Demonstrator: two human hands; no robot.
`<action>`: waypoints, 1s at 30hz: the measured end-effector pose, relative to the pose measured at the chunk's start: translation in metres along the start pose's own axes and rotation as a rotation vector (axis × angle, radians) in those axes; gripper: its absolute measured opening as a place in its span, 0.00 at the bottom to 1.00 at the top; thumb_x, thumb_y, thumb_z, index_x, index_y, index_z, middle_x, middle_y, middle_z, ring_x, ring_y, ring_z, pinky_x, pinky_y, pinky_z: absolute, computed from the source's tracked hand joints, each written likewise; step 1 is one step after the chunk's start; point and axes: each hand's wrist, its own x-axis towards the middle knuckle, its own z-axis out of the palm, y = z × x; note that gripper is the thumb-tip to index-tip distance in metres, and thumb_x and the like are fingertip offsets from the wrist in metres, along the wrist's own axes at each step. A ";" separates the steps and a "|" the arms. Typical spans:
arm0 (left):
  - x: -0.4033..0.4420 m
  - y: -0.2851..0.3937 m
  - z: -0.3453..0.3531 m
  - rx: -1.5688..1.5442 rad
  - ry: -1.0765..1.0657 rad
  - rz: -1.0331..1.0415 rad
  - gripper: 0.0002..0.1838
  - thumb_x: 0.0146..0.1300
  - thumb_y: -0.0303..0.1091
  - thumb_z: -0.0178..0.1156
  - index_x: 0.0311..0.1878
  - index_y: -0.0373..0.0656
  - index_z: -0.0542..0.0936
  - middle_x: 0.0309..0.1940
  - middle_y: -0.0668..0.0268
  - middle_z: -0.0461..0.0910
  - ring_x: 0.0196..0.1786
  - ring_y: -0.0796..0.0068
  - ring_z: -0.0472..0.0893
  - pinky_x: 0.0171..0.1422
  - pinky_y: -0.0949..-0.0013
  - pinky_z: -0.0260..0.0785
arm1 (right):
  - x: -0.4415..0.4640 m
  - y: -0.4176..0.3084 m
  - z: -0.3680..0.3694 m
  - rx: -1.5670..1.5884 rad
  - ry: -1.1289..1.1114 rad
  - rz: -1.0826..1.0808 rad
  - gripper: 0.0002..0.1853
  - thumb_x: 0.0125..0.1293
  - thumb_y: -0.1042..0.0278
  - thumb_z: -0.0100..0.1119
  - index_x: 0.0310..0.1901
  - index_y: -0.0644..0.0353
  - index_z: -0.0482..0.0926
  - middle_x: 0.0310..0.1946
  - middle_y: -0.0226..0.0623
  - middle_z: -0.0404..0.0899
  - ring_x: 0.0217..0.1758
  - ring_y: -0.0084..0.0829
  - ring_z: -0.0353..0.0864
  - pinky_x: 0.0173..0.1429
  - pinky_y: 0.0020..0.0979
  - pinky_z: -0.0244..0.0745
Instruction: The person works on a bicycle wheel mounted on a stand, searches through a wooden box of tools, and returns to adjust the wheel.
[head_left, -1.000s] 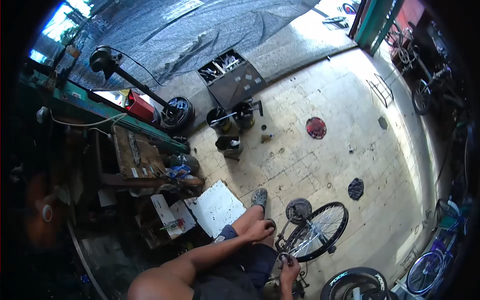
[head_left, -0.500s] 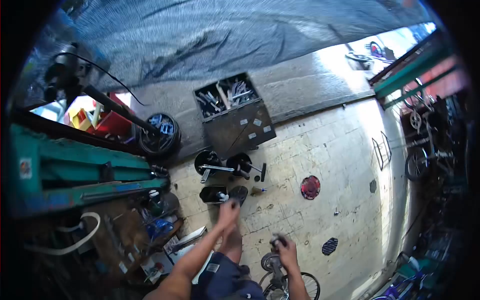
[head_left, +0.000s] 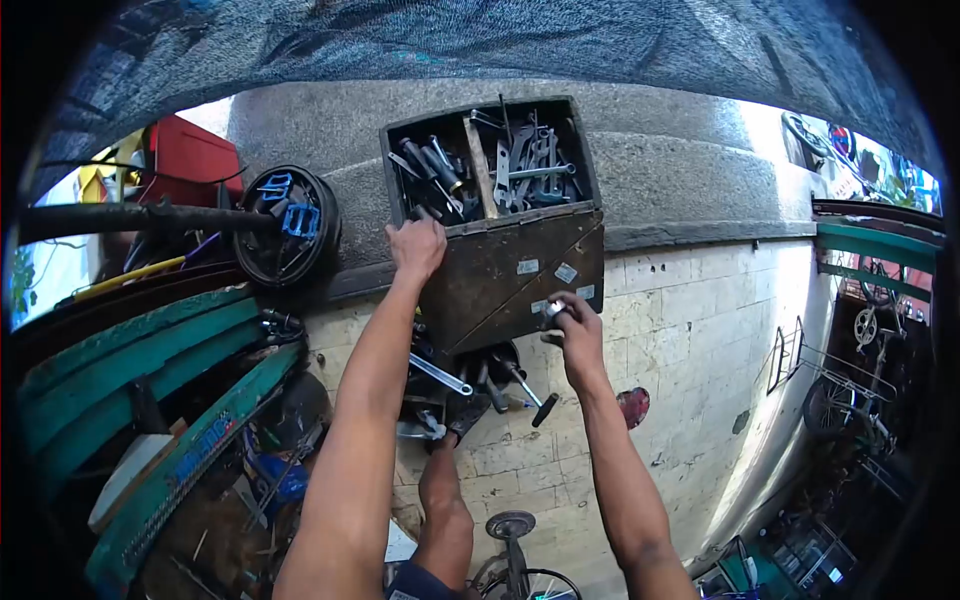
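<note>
Left hand point(head_left: 417, 246) reaching to the near rim of a divided toolbox point(head_left: 490, 165), its fingers curled, grip unclear, wrenches point(head_left: 535, 165) lying beyond them to the right, right hand point(head_left: 577, 335) holding a small metal part point(head_left: 553, 312) between bent fingers, hovering by the toolbox's stickered front.

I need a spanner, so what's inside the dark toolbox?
In the toolbox, spanners lie right of the divider, assorted tools left. Anything beneath the top layer is covered; the left hand hides part of the near-left corner.
</note>
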 end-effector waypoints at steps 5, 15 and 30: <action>0.003 0.001 0.015 0.052 0.155 0.053 0.10 0.60 0.39 0.52 0.31 0.48 0.79 0.24 0.61 0.81 0.32 0.57 0.78 0.45 0.53 0.61 | 0.115 0.002 0.022 -0.438 0.150 -0.259 0.13 0.63 0.75 0.49 0.46 0.58 0.81 0.37 0.37 0.83 0.33 0.33 0.79 0.40 0.30 0.74; 0.002 0.002 0.016 0.036 0.159 0.031 0.09 0.60 0.40 0.51 0.34 0.50 0.79 0.27 0.63 0.82 0.31 0.60 0.77 0.48 0.54 0.60 | 0.238 0.009 0.030 -1.175 0.341 -0.792 0.14 0.59 0.72 0.51 0.47 0.55 0.78 0.40 0.39 0.80 0.42 0.41 0.78 0.53 0.37 0.69; 0.000 0.006 0.017 0.029 0.141 0.017 0.08 0.58 0.39 0.52 0.34 0.50 0.79 0.27 0.65 0.80 0.32 0.62 0.76 0.50 0.55 0.59 | 0.255 0.030 0.025 -1.277 0.415 -0.888 0.15 0.53 0.70 0.56 0.45 0.54 0.78 0.36 0.36 0.78 0.39 0.37 0.75 0.54 0.37 0.64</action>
